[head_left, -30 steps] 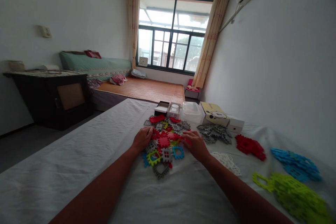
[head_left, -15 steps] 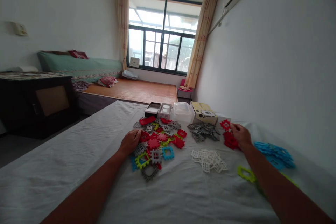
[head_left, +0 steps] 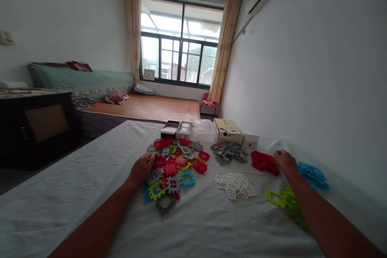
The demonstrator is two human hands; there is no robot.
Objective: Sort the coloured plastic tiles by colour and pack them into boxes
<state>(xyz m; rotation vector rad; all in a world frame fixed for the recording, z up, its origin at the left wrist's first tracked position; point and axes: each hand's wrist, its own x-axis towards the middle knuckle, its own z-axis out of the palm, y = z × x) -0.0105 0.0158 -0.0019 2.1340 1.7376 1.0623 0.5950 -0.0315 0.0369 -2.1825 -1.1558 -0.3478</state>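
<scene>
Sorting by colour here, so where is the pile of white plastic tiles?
The pile of white plastic tiles lies centre-right on the sheet, between the mixed-colour heap and green tiles.

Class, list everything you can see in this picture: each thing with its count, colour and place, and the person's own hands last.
mixed tile pile: one, many colours, table centre
grey tile pile: one, grey, behind centre
white tile pile: one, white, right of mixed pile
red tile pile: one, red, right
blue tile pile: one, blue, far right
green tile pile: one, lime, near right
boxes: several, far table edge
bed: one, green cover, left
window: one, back wall
left hand: on mixed tile pile
right hand: beside red tile pile
</scene>
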